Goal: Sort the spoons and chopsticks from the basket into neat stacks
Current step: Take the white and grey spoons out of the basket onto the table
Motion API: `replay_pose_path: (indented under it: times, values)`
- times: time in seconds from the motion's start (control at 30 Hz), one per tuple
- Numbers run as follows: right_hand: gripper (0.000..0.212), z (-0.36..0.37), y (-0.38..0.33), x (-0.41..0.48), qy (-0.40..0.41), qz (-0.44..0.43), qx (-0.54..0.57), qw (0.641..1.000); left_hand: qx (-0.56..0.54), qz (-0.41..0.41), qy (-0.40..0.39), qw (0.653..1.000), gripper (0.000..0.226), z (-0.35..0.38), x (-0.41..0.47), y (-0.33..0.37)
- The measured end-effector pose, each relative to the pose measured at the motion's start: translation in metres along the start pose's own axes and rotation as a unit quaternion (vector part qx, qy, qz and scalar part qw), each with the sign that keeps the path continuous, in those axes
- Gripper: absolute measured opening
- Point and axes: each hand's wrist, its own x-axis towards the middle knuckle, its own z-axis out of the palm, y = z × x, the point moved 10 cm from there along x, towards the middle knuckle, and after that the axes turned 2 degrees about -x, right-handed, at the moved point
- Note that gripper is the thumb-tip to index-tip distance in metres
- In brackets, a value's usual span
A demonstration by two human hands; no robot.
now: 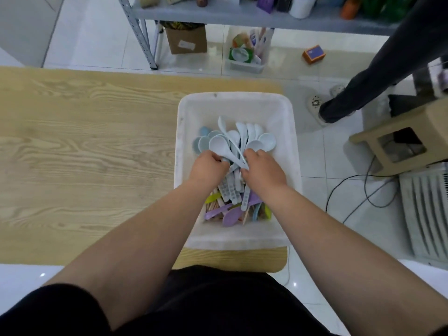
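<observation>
Table (84, 141) lies bare left of the white basket (294, 151). Inside it, left hand (209, 166) and right hand (263, 171) close around pale blue plastic spoons (219, 144), probably light, stiff and slippery; grip the handles. Chopsticks (214, 204) lie beneath.

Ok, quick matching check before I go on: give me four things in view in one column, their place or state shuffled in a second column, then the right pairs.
Things:
1. pale blue spoons
2. purple spoon
3. left hand
4. cardboard box

Places or states:
A. on the floor under the shelf
B. lying at the near end of the white basket
C. bowls fanned toward the basket's far end
D. closed on spoon handles, across from the right hand

Pairs: 1-C, 2-B, 3-D, 4-A
</observation>
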Motion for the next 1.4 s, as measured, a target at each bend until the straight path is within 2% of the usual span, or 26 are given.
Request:
replay_pose_path:
  times: [0.13,0.3,0.43,0.5,0.6,0.73,0.8,0.9,1.0,1.13,1.23,1.33,1.4]
  values:
    - [0.02,0.001,0.001,0.001,0.008,0.01,0.017,1.0,-0.034,-0.025,0.002,0.999,0.024,0.01,0.01,0.0]
    - [0.018,0.007,0.008,-0.001,0.0,0.025,0.089,0.996,-0.071,-0.064,0.004,0.995,0.035,0.019,0.018,-0.003]
    - [0.019,0.003,0.012,-0.007,0.011,0.022,0.139,0.99,-0.199,-0.131,0.001,0.971,0.031,0.026,0.015,-0.01]
    - [0.019,0.004,0.014,-0.011,0.016,0.014,0.16,0.987,-0.214,-0.143,0.0,0.966,0.034,0.029,0.013,-0.011]
    - [0.019,0.007,0.014,-0.013,0.015,0.002,0.179,0.984,-0.193,-0.136,-0.005,0.972,0.036,0.032,0.012,-0.005]
    - [0.034,0.012,0.013,-0.014,-0.015,-0.011,0.228,0.974,-0.098,-0.115,-0.019,0.988,0.024,0.031,0.01,0.01]
    - [0.035,0.009,0.02,-0.013,0.004,-0.002,0.236,0.972,-0.109,-0.119,-0.026,0.986,0.021,0.032,0.012,0.007]
    - [0.044,0.002,0.044,-0.012,0.063,0.079,0.271,0.957,-0.165,-0.109,-0.044,0.979,0.015,0.032,0.012,0.002]
    - [0.053,0.003,0.052,-0.004,0.062,0.142,0.285,0.946,-0.205,-0.086,-0.07,0.973,0.015,0.027,0.005,-0.001]
    - [0.047,0.004,0.036,0.012,0.022,0.14,0.194,0.971,-0.212,-0.083,-0.088,0.97,0.009,0.018,-0.007,-0.011]
    - [0.032,-0.001,0.021,0.009,0.027,0.11,0.208,0.972,-0.226,-0.085,-0.092,0.966,0.017,0.009,-0.019,-0.017]
    - [0.022,-0.014,0.021,-0.006,0.064,0.124,0.312,0.94,-0.241,-0.071,-0.085,0.964,0.02,-0.006,-0.038,-0.013]
    - [0.017,-0.02,0.015,-0.022,0.064,0.134,0.438,0.887,-0.223,-0.048,-0.083,0.97,0.016,-0.018,-0.056,-0.008]
